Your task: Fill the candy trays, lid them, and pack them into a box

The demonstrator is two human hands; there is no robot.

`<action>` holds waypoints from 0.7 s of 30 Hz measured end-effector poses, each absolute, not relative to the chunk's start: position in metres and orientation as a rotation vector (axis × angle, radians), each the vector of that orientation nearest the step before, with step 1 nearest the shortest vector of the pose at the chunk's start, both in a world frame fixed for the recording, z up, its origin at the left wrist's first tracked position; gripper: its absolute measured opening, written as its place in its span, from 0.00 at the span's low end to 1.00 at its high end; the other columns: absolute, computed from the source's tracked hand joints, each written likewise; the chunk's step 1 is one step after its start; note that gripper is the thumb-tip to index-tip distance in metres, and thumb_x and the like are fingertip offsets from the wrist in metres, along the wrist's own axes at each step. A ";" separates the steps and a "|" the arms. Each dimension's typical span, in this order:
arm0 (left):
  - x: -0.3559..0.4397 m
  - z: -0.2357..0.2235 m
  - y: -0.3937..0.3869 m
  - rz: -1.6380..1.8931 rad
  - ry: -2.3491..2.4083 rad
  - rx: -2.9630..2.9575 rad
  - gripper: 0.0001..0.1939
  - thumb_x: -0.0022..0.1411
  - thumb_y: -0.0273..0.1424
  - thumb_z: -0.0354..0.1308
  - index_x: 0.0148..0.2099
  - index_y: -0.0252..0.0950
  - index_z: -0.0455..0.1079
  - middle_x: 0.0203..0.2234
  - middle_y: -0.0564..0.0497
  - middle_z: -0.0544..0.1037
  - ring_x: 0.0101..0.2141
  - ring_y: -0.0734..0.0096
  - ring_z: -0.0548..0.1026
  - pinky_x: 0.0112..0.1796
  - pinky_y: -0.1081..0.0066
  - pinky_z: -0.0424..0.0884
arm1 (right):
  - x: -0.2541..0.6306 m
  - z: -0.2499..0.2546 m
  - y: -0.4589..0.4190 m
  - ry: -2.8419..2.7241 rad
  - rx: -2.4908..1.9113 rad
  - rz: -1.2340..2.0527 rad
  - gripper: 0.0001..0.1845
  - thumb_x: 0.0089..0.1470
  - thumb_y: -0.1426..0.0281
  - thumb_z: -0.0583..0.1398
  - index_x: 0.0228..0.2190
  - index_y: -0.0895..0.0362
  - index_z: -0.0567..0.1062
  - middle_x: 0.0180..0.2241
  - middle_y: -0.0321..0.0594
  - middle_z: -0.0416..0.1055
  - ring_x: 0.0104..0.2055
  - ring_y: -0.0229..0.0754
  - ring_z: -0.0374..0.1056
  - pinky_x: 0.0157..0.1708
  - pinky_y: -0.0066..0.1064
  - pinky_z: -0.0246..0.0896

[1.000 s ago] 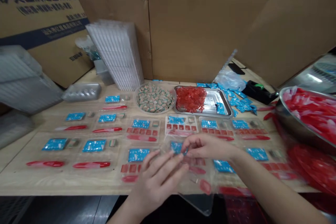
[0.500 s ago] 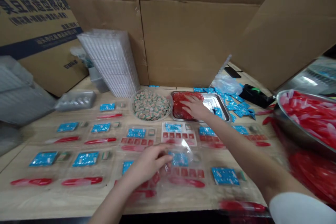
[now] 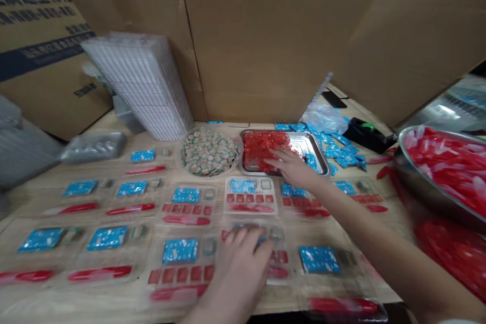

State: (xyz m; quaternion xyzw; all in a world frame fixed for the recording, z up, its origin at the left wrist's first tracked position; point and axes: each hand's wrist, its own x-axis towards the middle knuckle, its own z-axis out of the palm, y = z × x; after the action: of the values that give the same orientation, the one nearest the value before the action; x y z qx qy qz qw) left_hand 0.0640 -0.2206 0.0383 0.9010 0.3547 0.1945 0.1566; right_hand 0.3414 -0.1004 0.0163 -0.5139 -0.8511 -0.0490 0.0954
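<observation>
My left hand (image 3: 243, 263) is over a clear plastic tray (image 3: 281, 243) at the front middle, its fingers curled down and blurred. The fingertips are hidden, and I cannot make out what they hold. Under it lie red squares (image 3: 279, 256) and part of a red stick-like piece (image 3: 278, 272). My right hand (image 3: 292, 164) reaches to a metal tray (image 3: 324, 162), fingers stretched out over a heap of small red wrapped pieces (image 3: 261, 149). Nearby, other clear trays hold a blue printed packet (image 3: 180, 251), red squares (image 3: 182, 274) and a small striped piece (image 3: 208, 246).
A round container of striped pieces (image 3: 208, 152) stands left of the metal tray. Stacked clear trays (image 3: 140, 86) lean at the back left. Loose blue packets (image 3: 337, 152), a black tape dispenser (image 3: 368, 135) and a metal bowl (image 3: 410, 172) of red-and-white pieces are at right. Cardboard (image 3: 266, 50) walls the back.
My left hand has moved right and slightly down, onto the front middle tray, uncovering the tray to its left. My right hand has shifted slightly towards the near edge of the red heap.
</observation>
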 end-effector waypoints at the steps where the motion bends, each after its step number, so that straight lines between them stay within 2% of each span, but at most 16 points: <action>1: 0.061 0.031 -0.230 0.605 0.989 2.606 0.13 0.59 0.27 0.54 0.46 0.42 0.70 0.44 0.48 0.74 0.43 0.59 0.71 0.43 0.60 0.68 | 0.338 0.017 -0.099 -2.519 -1.517 -0.142 0.22 0.52 0.80 0.51 0.46 0.55 0.73 0.54 0.49 0.62 0.58 0.51 0.55 0.53 0.46 0.54; 5: 0.047 0.010 -0.248 0.827 0.975 2.675 0.13 0.61 0.27 0.51 0.47 0.41 0.71 0.46 0.48 0.74 0.47 0.59 0.70 0.47 0.59 0.66 | 0.343 0.017 -0.096 -2.306 -1.663 -0.112 0.14 0.54 0.74 0.54 0.40 0.58 0.75 0.44 0.48 0.69 0.48 0.48 0.62 0.48 0.41 0.58; 10: 0.038 0.018 -0.246 0.678 1.016 2.687 0.15 0.60 0.26 0.52 0.49 0.42 0.69 0.49 0.49 0.72 0.52 0.60 0.67 0.50 0.58 0.65 | 0.345 0.010 -0.093 -2.289 -1.804 -0.054 0.07 0.52 0.73 0.56 0.31 0.59 0.75 0.35 0.48 0.69 0.41 0.48 0.63 0.44 0.38 0.58; 17: 0.036 0.016 -0.252 0.709 1.063 2.630 0.16 0.59 0.25 0.53 0.49 0.42 0.69 0.49 0.48 0.72 0.51 0.58 0.68 0.48 0.56 0.68 | 0.323 0.015 -0.085 -2.246 -1.798 0.025 0.10 0.55 0.74 0.54 0.38 0.58 0.73 0.39 0.46 0.70 0.44 0.45 0.63 0.45 0.34 0.57; 21: 0.034 0.019 -0.259 0.738 1.023 2.584 0.17 0.59 0.24 0.54 0.50 0.42 0.68 0.50 0.48 0.72 0.52 0.58 0.67 0.49 0.55 0.68 | 0.310 0.016 -0.071 -2.267 -1.764 0.139 0.10 0.50 0.79 0.55 0.34 0.58 0.74 0.35 0.45 0.71 0.41 0.44 0.66 0.42 0.32 0.57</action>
State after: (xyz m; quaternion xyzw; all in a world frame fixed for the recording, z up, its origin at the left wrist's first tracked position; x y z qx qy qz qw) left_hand 0.0341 -0.2591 0.0187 0.8907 0.3527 0.2545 0.1325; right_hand 0.3098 -0.0711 0.0164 -0.6080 -0.7813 0.0479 0.1327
